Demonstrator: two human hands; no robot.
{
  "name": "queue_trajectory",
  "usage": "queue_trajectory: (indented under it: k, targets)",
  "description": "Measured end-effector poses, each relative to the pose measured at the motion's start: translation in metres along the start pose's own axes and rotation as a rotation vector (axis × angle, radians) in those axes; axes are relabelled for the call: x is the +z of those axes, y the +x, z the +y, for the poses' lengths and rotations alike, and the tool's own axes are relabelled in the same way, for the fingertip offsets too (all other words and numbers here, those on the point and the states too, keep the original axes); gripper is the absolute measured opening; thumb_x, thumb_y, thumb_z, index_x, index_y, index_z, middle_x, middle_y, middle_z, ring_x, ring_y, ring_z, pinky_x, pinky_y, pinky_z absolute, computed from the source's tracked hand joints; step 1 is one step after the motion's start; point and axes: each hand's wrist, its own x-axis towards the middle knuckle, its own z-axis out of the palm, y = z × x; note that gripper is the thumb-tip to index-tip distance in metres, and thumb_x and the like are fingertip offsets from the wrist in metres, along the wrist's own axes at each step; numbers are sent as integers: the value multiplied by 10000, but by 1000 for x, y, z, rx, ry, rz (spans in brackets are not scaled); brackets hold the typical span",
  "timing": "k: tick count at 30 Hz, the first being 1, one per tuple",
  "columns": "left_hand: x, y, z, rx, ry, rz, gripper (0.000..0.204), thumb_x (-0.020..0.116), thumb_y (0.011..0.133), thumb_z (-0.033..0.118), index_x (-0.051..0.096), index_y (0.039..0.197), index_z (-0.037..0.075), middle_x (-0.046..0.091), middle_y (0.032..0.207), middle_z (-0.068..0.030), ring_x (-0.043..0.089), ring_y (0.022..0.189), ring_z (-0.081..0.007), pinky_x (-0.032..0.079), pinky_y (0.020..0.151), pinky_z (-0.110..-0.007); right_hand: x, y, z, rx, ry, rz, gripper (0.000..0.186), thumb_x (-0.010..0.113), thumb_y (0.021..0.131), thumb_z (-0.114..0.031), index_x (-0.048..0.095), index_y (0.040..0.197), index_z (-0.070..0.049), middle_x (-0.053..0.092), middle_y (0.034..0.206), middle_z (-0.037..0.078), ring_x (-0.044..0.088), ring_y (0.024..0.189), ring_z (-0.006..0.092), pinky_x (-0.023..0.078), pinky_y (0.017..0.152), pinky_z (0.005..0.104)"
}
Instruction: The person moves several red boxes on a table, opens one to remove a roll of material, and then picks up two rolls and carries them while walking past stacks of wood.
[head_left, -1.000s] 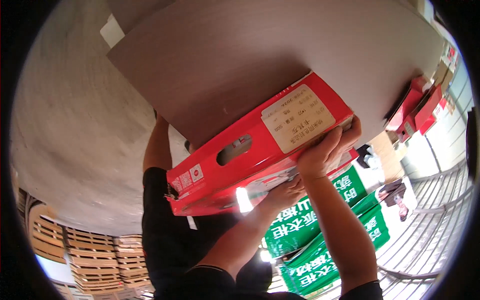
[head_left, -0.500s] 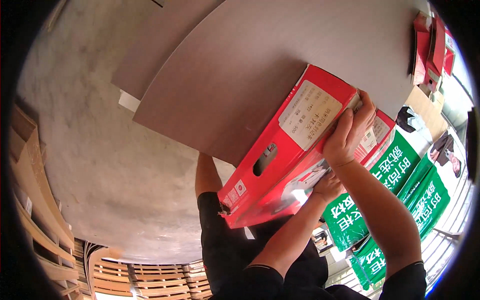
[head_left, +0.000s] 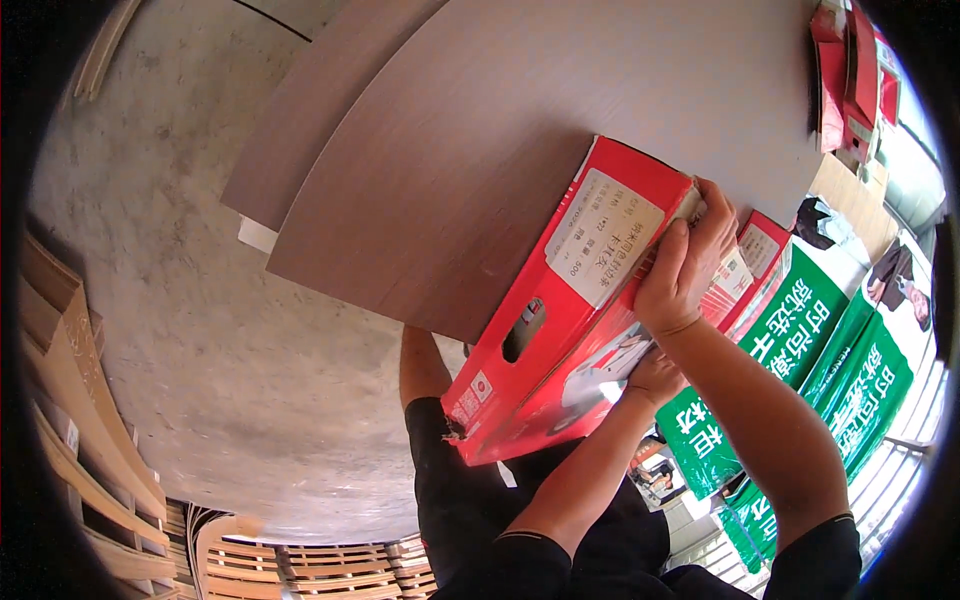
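Note:
A long red cardboard box [head_left: 545,290] with a white label and oval handle cut-out lies tilted at the near edge of brown-grey boards [head_left: 400,210], partly jutting past them. My right hand [head_left: 685,260] grips its upper right side, fingers curled over the top edge. Below that, my left hand [head_left: 657,375] holds the box's lower side, its fingertips partly hidden. A second red box [head_left: 760,250] shows just behind the first. Whether the held box rests fully on the boards, I cannot tell.
Wooden slatted stacks [head_left: 290,570] and curved boards [head_left: 95,400] line the lower left. Green-wrapped packs [head_left: 760,340] lie at right, red cartons [head_left: 850,80] at upper right. A bare leg [head_left: 420,365] in black clothing stands on the concrete floor [head_left: 250,380] behind the box.
My view has swung, so box and hands sit further right than a second ago, with the box more steeply angled. In the last half second they shifted slightly. Both hands keep their grip.

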Motion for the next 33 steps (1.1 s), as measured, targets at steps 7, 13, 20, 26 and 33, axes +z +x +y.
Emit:
queue_trajectory:
  k: [7, 13, 20, 26, 33]
  targets:
    - [0, 0, -2, -12, -61, 26, 606, 327, 988, 328, 322, 1444, -71, 339, 1495, -267, 305, 1417, -367, 216, 1199, -486, 5, -2, 2, -21, -16, 12, 449, 389, 929, -230, 438, 1311, 2, 501, 1211, 196, 457, 1126, 334, 291, 1020, 433]
    - [-14, 7, 0, -29, -156, 42, 601, 339, 986, 319, 324, 1444, -69, 340, 1496, -267, 302, 1419, -369, 215, 1195, -492, -3, -1, 6, -26, -20, 31, 442, 389, 932, -231, 442, 1308, -4, 505, 1208, 195, 457, 1127, 336, 286, 1025, 433]
    - [-3, 3, -3, -48, -119, 75, 613, 342, 984, 327, 307, 1454, -63, 319, 1508, -266, 289, 1428, -362, 213, 1193, -493, 4, 0, 1, -42, -13, 52, 437, 390, 940, -243, 447, 1305, -10, 509, 1204, 188, 461, 1126, 333, 286, 1026, 433]
    - [-4, 1, 3, -115, -190, -81, 675, 435, 956, 487, 340, 1495, 93, 309, 1572, -66, 249, 1465, -196, 177, 1204, -385, 2, 0, 1, -35, 21, 51, 442, 451, 857, -151, 461, 1267, 16, 517, 1187, 204, 464, 1100, 371, 280, 1018, 475]
    - [-2, 0, 5, -145, 42, -5, 690, 442, 945, 494, 315, 1507, 116, 297, 1578, -52, 231, 1470, -195, 163, 1210, -380, 2, 0, 0, -33, 19, 51, 437, 449, 855, -140, 465, 1262, 19, 520, 1184, 207, 464, 1101, 374, 284, 1015, 474]
